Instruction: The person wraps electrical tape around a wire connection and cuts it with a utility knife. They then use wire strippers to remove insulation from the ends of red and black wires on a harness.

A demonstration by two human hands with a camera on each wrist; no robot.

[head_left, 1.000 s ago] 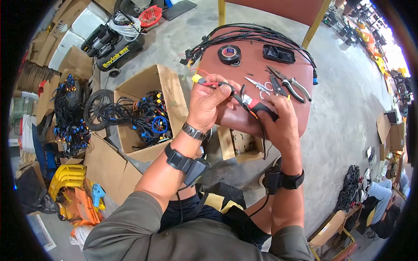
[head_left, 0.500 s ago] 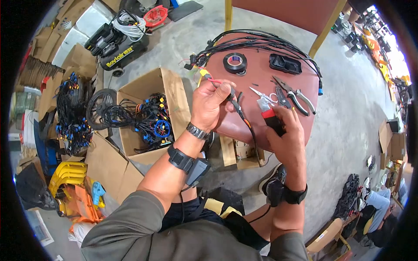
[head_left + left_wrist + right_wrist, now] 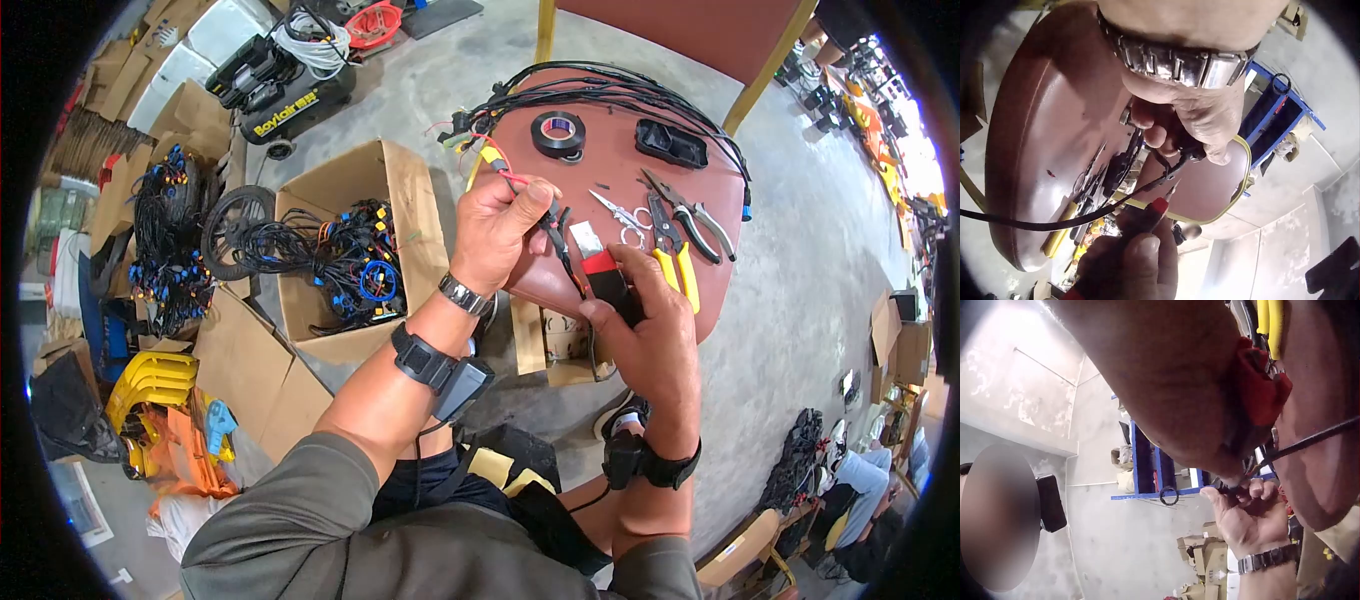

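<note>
In the head view my left hand (image 3: 500, 235) pinches a black cable (image 3: 565, 255) between thumb and fingers. Red wires and a yellow connector (image 3: 492, 156) stick out above its fingertips. Fingers of my right hand (image 3: 650, 320) curl round a black-and-red handled tool (image 3: 602, 264) with a shiny metal end beside the cable. The left wrist view shows this tool's red collar (image 3: 1160, 205) and narrow tip close below the cable. Near the right hand, yellow-handled pliers (image 3: 688, 275), scissors (image 3: 625, 218) and grey-black pliers (image 3: 700, 225) lie on the reddish-brown chair seat (image 3: 600, 170).
A roll of black tape (image 3: 558, 134), a black tray (image 3: 670, 144) and a bundle of black cables (image 3: 620, 85) lie on the seat's far part. To the left stands a cardboard box (image 3: 415, 215) of wiring; behind it, an air compressor (image 3: 300, 108).
The right hand first drew the tool back from the cable, then came closer to it again. The yellow handles beside it have come into sight. The left hand keeps its pinch on the cable.
</note>
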